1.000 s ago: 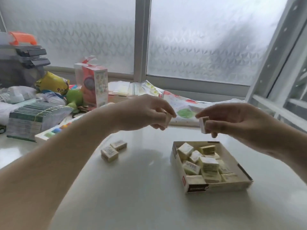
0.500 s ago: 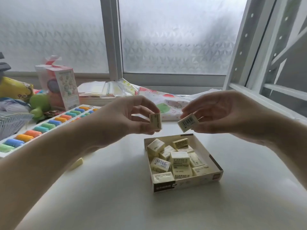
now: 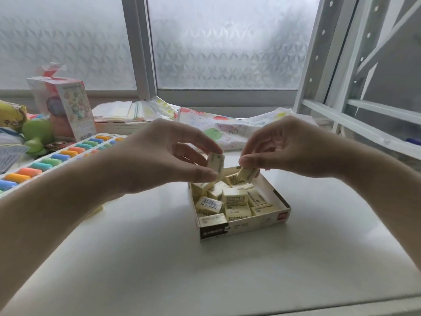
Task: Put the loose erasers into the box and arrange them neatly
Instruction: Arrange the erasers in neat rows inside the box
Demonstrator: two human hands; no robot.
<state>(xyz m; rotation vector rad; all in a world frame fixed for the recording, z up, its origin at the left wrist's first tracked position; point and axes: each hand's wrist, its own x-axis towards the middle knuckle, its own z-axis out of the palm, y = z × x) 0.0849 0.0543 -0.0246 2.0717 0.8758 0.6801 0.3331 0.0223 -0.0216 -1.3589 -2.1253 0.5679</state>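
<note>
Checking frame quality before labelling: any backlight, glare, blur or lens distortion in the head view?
Head view: strong backlight from the frosted window, so the left hand and right hand read dim; soft sheen on the white table; window frame bows from wide-angle distortion; eraser print in the box is soft and unreadable.

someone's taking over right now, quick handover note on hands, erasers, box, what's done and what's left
Left hand pinches an eraser above the box's far left corner.
Right hand pinches a second eraser over the box's far edge.
Box sits open on the white table, holding a jumbled pile of erasers.
Done: most erasers are inside.
Left: drop in these two, then arrange them all neatly.
</note>
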